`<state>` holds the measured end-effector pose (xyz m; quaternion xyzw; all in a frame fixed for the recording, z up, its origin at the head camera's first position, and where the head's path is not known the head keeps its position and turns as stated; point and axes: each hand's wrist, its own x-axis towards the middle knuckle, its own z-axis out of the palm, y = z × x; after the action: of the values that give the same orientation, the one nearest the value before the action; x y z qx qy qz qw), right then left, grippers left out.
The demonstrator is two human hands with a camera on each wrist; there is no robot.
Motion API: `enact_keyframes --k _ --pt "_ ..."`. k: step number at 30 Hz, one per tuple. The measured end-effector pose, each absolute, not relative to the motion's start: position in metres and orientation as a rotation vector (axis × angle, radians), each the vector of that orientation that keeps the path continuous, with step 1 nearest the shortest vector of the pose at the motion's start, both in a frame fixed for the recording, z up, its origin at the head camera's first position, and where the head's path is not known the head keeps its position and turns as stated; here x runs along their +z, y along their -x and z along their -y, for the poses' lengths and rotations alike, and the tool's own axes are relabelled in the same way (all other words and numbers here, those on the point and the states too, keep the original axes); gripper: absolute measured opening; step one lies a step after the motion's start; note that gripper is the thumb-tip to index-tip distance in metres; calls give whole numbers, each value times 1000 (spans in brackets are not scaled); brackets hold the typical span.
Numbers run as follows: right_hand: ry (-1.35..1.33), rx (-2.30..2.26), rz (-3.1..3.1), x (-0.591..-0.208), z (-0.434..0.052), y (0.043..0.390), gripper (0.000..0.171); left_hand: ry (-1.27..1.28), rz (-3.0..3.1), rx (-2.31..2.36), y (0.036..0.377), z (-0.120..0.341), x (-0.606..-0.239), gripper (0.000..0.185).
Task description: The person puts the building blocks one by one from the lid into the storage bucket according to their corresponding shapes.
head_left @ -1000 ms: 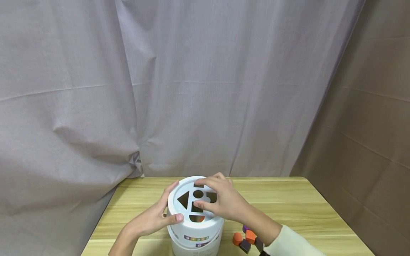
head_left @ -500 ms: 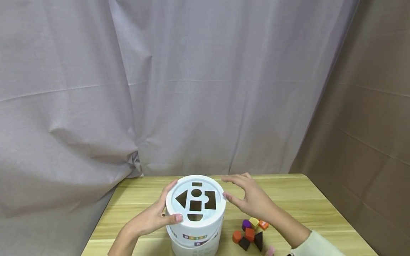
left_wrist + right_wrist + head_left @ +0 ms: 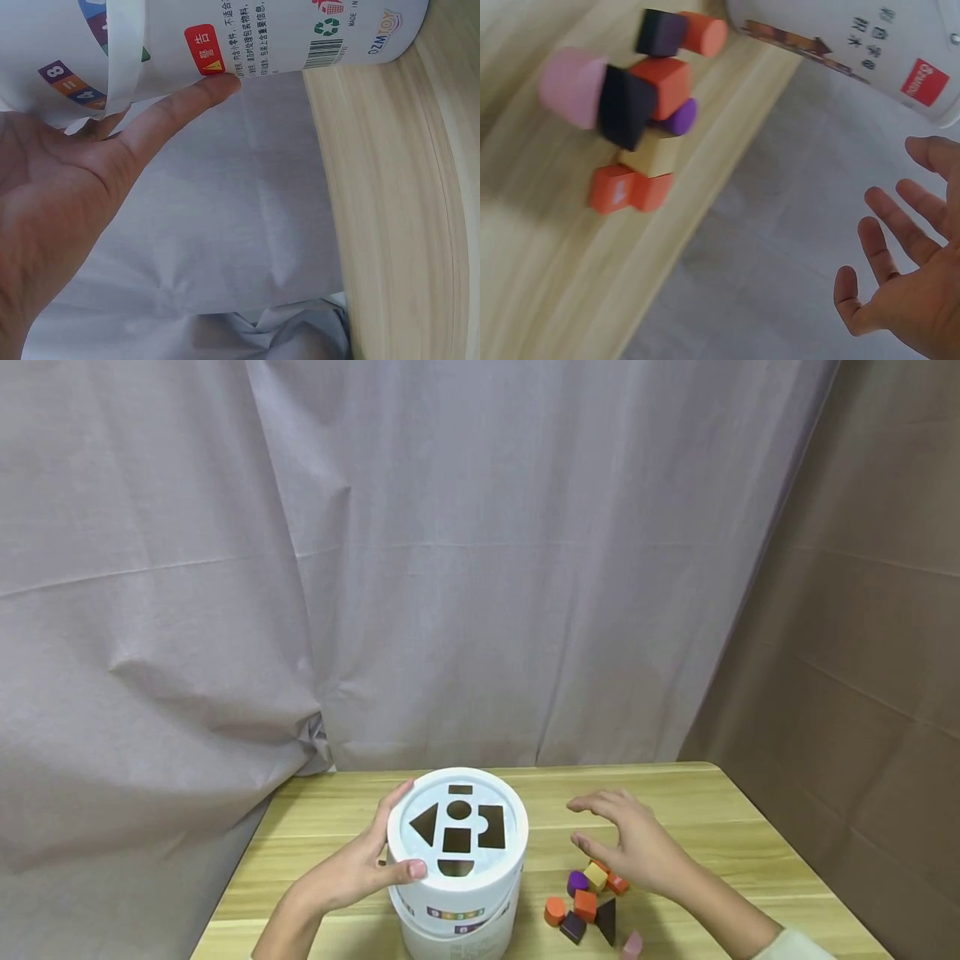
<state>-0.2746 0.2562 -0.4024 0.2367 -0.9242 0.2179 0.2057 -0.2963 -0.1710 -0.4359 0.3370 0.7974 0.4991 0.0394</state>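
Observation:
A white shape-sorter bucket (image 3: 457,910) stands at the front of the wooden table (image 3: 675,827); its lid (image 3: 420,877) has several shaped holes. My left hand (image 3: 352,872) grips the lid's left rim, thumb on top; the left wrist view shows the thumb (image 3: 180,105) against the bucket wall (image 3: 285,37). My right hand (image 3: 633,843) hovers open, fingers spread, just above a cluster of small blocks (image 3: 588,902) right of the bucket. In the right wrist view the blocks (image 3: 641,112) lie on the table and the hand (image 3: 900,285) holds nothing.
A grey curtain (image 3: 375,568) hangs behind the table and a brown one (image 3: 862,652) to the right. A pink block (image 3: 632,947) lies at the cluster's near edge. The table's left edge (image 3: 240,868) runs close to the bucket.
My right hand left the lid top, moving right and down to hover over the blocks. The left hand stayed on the lid's rim.

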Motion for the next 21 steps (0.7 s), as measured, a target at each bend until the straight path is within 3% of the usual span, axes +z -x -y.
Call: enact_keyframes --k 11,21 --pt "-677 558 2588 -433 -283 255 39 -1011 -2448 1517 294 171 -438 116" --pt "-710 510 2704 -456 -309 245 25 -978 -2443 1523 294 172 -434 117"
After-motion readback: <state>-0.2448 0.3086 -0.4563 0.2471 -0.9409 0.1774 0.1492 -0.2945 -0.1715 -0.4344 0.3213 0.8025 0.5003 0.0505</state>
